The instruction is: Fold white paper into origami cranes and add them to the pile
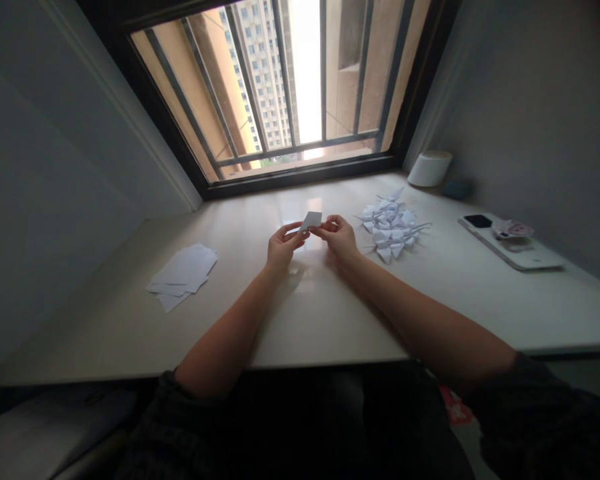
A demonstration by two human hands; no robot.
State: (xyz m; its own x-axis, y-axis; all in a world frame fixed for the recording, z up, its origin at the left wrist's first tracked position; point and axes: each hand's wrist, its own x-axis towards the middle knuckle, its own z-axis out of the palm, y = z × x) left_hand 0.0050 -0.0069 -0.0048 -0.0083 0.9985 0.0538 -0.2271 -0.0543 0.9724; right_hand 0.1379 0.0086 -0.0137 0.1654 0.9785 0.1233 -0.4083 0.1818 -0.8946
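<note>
Between my two hands, a small piece of folded white paper (312, 220) is held up over the middle of the table. My left hand (283, 245) pinches its lower left edge, thumb in front and fingers behind. The fingers of my right hand (339, 235) are closed on its lower right corner. To the right of my right hand lies a heap of folded white paper pieces (391, 225) with pointed tips, some looking like paper cranes. A loose stack of flat white paper sheets (185, 272) rests to the left.
The white table (300, 320) runs up to a barred window (300, 175). At the back right stand a white cylindrical container (430, 169) and a small dark object (457, 189). A phone (535, 257) with a grip on its back lies at the right.
</note>
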